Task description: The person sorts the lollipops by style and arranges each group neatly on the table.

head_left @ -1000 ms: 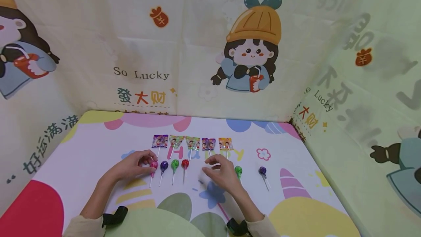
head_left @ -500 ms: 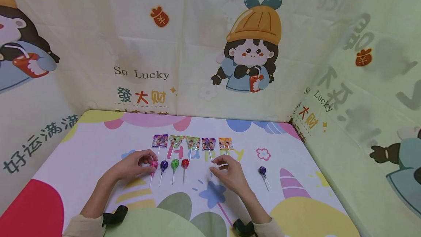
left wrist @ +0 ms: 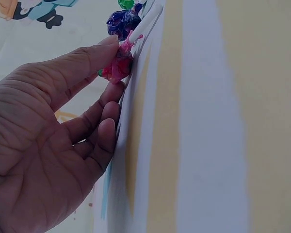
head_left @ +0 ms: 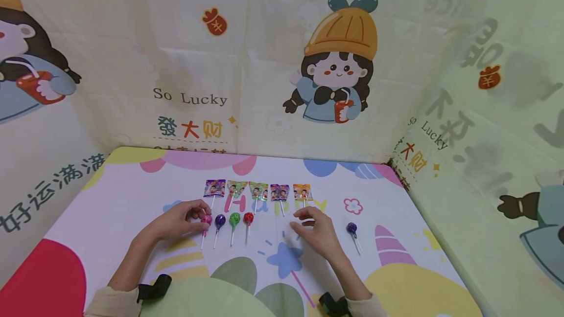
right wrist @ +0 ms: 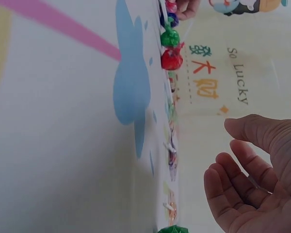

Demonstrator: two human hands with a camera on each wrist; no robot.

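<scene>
My left hand (head_left: 187,216) pinches the round head of a pink lollipop (head_left: 206,220) between thumb and fingers; the left wrist view shows this pink lollipop (left wrist: 118,67) close up. To its right lie a purple lollipop (head_left: 220,221), a green lollipop (head_left: 235,219) and a red lollipop (head_left: 248,218), sticks toward me. My right hand (head_left: 318,231) hovers above the table with loosely bent fingers and nothing in them. A second green lollipop (right wrist: 173,229) shows at the bottom of the right wrist view; in the head view the right hand hides it.
Behind runs a row of several bagged lollipops, from a purple packet (head_left: 214,188) to an orange packet (head_left: 302,192). Another purple lollipop (head_left: 351,229) lies alone at the right. Printed cloth walls (head_left: 260,72) stand around the patterned table (head_left: 335,175).
My right hand has shifted to the right, away from the red lollipop, and now covers the second green lollipop. The left hand stays on the pink lollipop.
</scene>
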